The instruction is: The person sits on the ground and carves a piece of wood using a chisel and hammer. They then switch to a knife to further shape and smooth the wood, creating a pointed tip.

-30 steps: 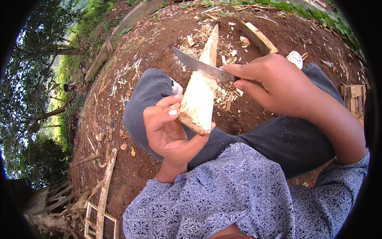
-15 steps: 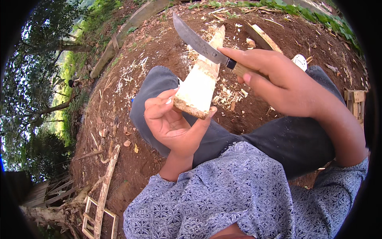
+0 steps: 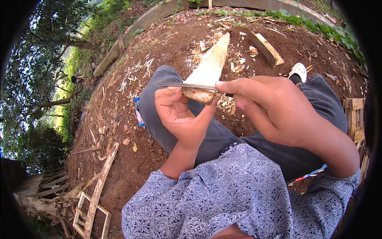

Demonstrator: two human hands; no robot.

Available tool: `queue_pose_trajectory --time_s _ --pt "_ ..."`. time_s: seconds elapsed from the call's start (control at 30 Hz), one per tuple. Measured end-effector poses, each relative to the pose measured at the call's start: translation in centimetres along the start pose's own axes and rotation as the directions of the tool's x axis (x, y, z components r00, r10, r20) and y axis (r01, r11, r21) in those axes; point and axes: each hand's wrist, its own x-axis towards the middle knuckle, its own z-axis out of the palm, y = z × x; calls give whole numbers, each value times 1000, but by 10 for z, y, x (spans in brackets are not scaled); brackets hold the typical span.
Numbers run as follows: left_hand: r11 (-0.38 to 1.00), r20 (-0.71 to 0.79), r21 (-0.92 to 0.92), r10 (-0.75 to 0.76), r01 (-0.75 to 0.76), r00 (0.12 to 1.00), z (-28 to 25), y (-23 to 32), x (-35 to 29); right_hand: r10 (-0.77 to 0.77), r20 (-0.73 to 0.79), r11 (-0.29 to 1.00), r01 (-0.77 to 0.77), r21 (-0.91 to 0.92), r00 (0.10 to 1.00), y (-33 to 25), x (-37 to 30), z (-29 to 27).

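A long, pale piece of wood (image 3: 211,65) points away from me and tapers toward its far tip; rough brown bark or skin edges its near end. My left hand (image 3: 179,117) grips that near end between thumb and fingers, palm up. In my right hand (image 3: 274,105) is a knife (image 3: 187,85), its handle mostly hidden by my fingers. The blade shows nearly edge-on and lies across the wood just beyond the near end, pointing left. Its tip reaches past my left fingertips. Whether the edge touches the wood I cannot tell.
Wood shavings (image 3: 145,65) litter the brown soil. A short, squared timber (image 3: 267,49) lies at the far right, near a white shoe (image 3: 299,72). A blue-and-pink object (image 3: 140,115) lies beside my left knee. At lower left, a plank (image 3: 101,187) crosses a wooden frame (image 3: 106,225). Wooden slats (image 3: 355,115) stand at right.
The knife has come down toward me from its raised, tilted position, and its blade has turned from broadside to edge-on. My left hand keeps hold of the wood.
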Motion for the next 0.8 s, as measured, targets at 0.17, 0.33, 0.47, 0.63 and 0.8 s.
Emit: queue_pose_trajectory --time_s 0.17,0.33,0.47,0.63,0.8 --pt "1000 51 6 22 -22 998 2 -4 -4 100 25 991 -98 -93 995 17 2 1" --pt "999 52 45 7 -10 999 2 -5 -6 118 35 981 -111 -157 992 19 1 -4" --pt "998 34 65 -2 0 999 3 -3 -7 135 35 979 -128 -160 990 24 0 3" --pt "999 22 48 -21 20 1000 5 -1 -6 229 77 939 -200 -278 970 42 4 0" --pt "998 34 46 -50 48 998 8 9 -1 215 -15 954 -213 -212 976 43 -6 7"
